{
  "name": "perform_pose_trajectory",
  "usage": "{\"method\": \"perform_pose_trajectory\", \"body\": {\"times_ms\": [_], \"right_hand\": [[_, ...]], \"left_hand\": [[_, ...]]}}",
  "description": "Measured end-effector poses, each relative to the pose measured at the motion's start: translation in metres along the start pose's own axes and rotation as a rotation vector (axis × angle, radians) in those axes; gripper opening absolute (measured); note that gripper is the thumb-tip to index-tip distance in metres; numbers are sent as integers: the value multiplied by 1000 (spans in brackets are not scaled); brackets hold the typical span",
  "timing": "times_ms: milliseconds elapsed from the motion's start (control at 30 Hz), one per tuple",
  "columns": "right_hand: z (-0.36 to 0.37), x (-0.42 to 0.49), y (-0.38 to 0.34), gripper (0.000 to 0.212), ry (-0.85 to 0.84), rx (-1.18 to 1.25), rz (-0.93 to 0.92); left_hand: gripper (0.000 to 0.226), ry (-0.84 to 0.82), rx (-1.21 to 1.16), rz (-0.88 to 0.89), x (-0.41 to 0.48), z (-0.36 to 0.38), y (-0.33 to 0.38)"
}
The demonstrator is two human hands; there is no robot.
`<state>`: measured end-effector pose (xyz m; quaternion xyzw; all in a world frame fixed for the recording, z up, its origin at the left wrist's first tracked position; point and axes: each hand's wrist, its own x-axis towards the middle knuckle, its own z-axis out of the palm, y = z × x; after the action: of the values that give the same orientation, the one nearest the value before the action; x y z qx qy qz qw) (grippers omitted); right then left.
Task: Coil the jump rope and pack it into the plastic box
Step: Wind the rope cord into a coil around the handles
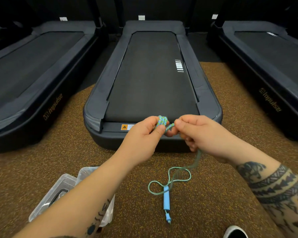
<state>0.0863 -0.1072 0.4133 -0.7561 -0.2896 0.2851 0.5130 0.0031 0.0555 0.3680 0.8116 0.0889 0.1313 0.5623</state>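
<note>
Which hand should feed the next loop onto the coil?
Probably right. The right hand already pinches the loose rope trailing to the floor, while the left hand is occupied gripping the coil.

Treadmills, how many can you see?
3: the middle treadmill ahead of the hands, the left treadmill, the right treadmill. More may lie outside the picture.

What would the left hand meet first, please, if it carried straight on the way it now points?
Likely the rear edge of the treadmill, just beyond the left hand and its rope coil; depth is unclear, so it might pass above it.
</note>
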Motion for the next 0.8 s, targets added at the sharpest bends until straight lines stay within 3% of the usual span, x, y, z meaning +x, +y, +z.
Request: {"method": "perform_pose_trajectory", "body": {"times_ms": [133, 333, 500, 700, 800], "right_hand": [[-6, 3, 1, 32, 82, -147, -86], [-10, 4, 7, 23, 232, -300, -181], [-10, 10, 17, 27, 321, -311, -177], [6, 13, 32, 30, 216, -361, -124], [17, 11, 39, 27, 90, -398, -81]], "left_hand": [[32, -139, -60, 30, -4, 2, 4], [22, -215, -209, -9, -8, 10, 9], [26, -202, -536, -59, -10, 15, 16], [22, -83, -934, -71, -7, 11, 25], [23, -12, -975, -61, -4, 6, 23]]}}
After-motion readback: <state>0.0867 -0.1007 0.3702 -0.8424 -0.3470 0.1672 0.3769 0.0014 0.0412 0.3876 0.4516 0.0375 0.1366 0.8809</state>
